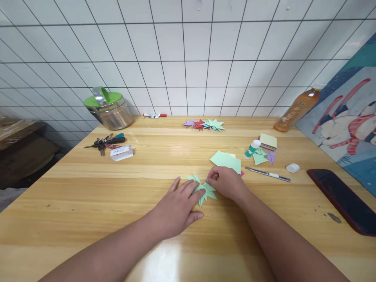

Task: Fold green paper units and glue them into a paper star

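A pale green folded paper star (209,189) with many points lies on the wooden table in front of me. Spread over its left side, my left hand (180,203) presses lightly with its fingertips and covers part of it. My right hand (227,182) is closed, thumb and forefinger pinched at the star's upper right edge. Just beyond that hand lie loose sheets of green paper (225,160), with yellow and pink edges showing beneath. To the right are a glue stick (252,149) without its cap and a utility knife (268,174).
Finished paper stars (214,125) lie by the tiled wall. A paper stack (268,141), folded pieces (259,156), a white cap (293,168), a phone (343,199) and a tea bottle (298,109) are rightward. Leftward are a lidded pot (113,113), keys (105,141), a small box (122,153) and markers (154,115).
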Motion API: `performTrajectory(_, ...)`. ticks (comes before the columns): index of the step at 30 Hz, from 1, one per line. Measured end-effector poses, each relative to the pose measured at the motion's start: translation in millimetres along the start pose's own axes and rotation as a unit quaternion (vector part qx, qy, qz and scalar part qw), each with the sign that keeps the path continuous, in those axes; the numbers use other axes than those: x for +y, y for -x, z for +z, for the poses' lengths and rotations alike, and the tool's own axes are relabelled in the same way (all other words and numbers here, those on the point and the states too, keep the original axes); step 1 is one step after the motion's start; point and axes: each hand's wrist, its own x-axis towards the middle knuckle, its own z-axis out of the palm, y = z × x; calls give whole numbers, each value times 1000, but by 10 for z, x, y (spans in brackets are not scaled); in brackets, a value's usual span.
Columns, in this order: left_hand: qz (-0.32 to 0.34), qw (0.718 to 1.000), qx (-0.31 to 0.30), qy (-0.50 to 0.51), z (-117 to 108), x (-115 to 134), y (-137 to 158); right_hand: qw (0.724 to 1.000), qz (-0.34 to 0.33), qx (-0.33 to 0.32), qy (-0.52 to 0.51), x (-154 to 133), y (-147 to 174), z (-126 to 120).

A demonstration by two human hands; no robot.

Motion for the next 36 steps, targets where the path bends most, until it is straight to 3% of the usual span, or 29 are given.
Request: performTrajectory(36, 0, 1000, 10, -6, 13, 16, -40, 999, -17, 12, 29, -59, 13, 2)
